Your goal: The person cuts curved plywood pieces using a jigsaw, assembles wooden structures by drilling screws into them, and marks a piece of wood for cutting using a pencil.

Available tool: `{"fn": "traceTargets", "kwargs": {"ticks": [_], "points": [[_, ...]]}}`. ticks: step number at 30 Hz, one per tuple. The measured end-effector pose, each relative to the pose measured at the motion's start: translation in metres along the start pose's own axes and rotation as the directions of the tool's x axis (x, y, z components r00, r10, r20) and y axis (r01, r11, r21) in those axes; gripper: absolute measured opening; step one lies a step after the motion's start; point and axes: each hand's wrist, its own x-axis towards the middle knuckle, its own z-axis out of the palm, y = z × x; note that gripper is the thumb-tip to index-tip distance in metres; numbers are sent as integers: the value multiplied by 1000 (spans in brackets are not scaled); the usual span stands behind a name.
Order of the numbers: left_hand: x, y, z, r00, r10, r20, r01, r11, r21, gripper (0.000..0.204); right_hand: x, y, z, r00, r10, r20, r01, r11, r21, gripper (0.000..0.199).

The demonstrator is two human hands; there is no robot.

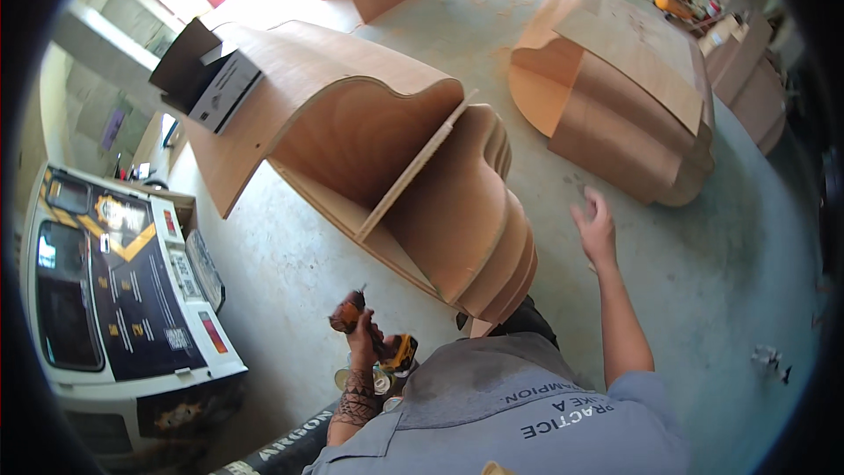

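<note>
My left hand [361,340], closed round its grip, holds a yellow-and-black cordless drill [400,354] low at the left of my body. A thin bit points up and away from its chuck. My right hand [598,227] is held out over the floor at the right, fingers apart and nothing in it. Between my hands, right before me, stands a curved plywood cabinet [330,136] with a wavy edge. A light wooden divider [409,171] crosses its hollow inside. Neither hand touches the cabinet.
A second curved plywood piece [615,105] stands at the right. An open cardboard box [230,92] rests on the cabinet's far left. A van [123,273] is parked at the left, with a black cylinder [286,444] below. Small metal parts [770,361] lie on the right floor.
</note>
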Motion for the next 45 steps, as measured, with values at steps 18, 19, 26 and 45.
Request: {"fn": "traceTargets", "kwargs": {"ticks": [18, 19, 26, 45], "points": [[-82, -204, -51, 878, -354, 323, -274, 182, 944, 59, -262, 335, -87, 624, 626, 468, -391, 768, -507, 43], [-101, -189, -27, 912, -348, 218, -187, 122, 975, 57, -235, 348, -86, 635, 600, 488, -348, 785, -513, 43], [-149, -173, 4, 975, 214, -53, -114, 696, 709, 35, -9, 257, -76, 931, 133, 341, -116, 991, -68, 29], [-60, 69, 66, 851, 437, 290, -372, 893, -253, 10, -14, -347, 66, 649, -729, 217, 709, 683, 176, 51]]}}
